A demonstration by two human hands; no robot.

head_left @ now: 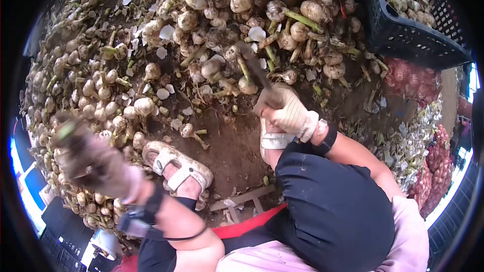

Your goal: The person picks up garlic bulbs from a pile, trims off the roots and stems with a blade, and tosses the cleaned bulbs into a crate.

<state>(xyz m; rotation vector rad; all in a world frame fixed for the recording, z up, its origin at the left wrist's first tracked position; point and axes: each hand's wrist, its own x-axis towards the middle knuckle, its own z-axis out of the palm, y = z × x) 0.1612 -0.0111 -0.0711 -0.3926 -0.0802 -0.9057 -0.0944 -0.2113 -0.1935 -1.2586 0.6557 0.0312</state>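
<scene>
My right hand (287,113), in a dirty white glove, is closed round the handle of a dark blade-like tool (257,70) that points up toward the garlic pile (212,65). At the left, my gloved left hand (98,163) is smeared by motion. Something dark with a green tip shows at its fingers, too blurred to make out, and how the fingers stand is hidden. Garlic bulbs with roots and cut stems lie beyond and beneath that hand.
A dark plastic crate (418,35) holding garlic stands at the upper right. Red mesh sacks (411,78) are below it. My sandalled feet (184,168) rest on the brown ground among bulbs, peelings and stem pieces. Wooden slats lie between my legs.
</scene>
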